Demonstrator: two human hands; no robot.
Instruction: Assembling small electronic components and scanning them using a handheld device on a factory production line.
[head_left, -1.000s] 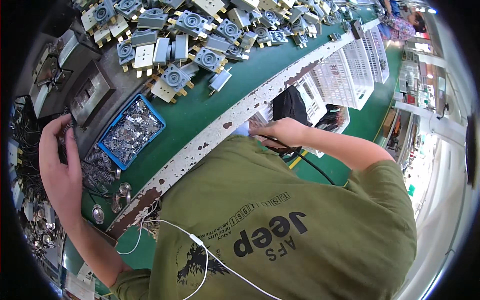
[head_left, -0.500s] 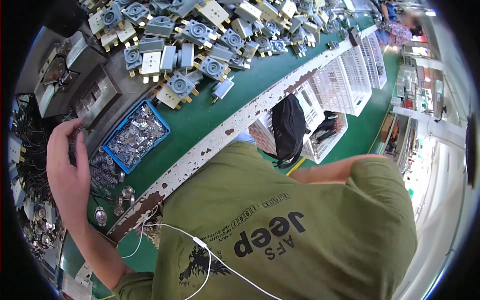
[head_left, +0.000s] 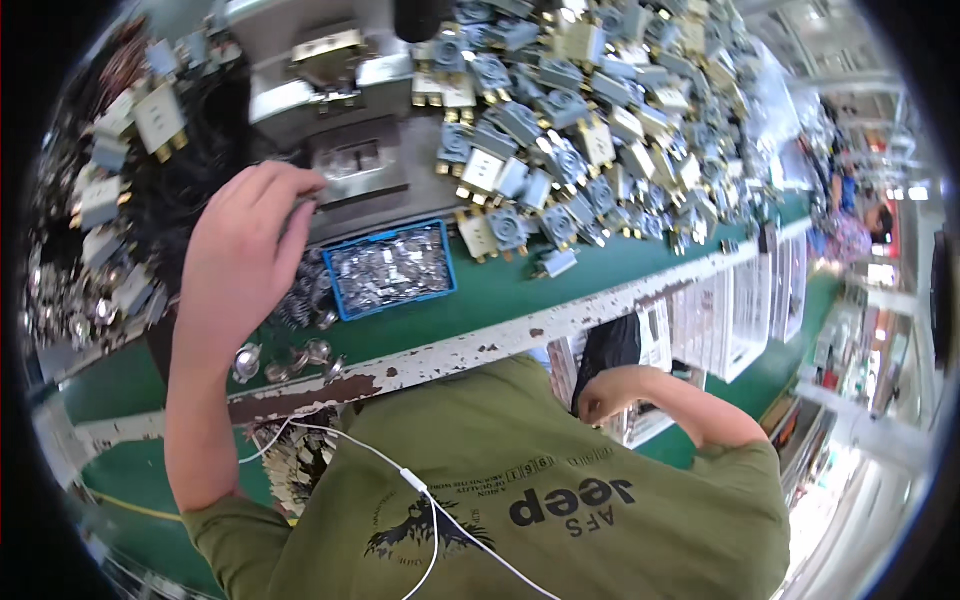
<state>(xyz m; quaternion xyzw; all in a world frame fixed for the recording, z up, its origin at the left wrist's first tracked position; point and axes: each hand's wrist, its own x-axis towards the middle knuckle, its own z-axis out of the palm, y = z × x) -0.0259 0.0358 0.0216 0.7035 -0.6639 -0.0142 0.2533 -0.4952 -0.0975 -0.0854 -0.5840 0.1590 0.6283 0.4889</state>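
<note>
My left hand [head_left: 240, 245] is beside the left edge of a dark metal die block [head_left: 360, 168] on the press. Its fingers are bent forward, thumb apart from them, and nothing shows between. Right of that hand stands a blue tray [head_left: 455, 288] holding many small shiny metal pieces. Coil springs [head_left: 300, 297] lie between hand and tray. My right hand [head_left: 608, 393] is over the bench's front edge, near a black bag [head_left: 610, 346]. Its fingers are curled in, and what they hold, if anything, is hidden.
Grey and white plug housings [head_left: 560, 150] with brass pins are heaped at the back right. More parts and dark cables [head_left: 205, 150] lie left of the press. Round metal pieces [head_left: 300, 360] sit near the chipped white bench edge [head_left: 520, 338]. White plastic crates [head_left: 720, 310] stand beyond it.
The view has swung round, so the press and tray sit further right. My right hand has come into sight by the black bag. My left hand's fingers have bent toward the die block.
</note>
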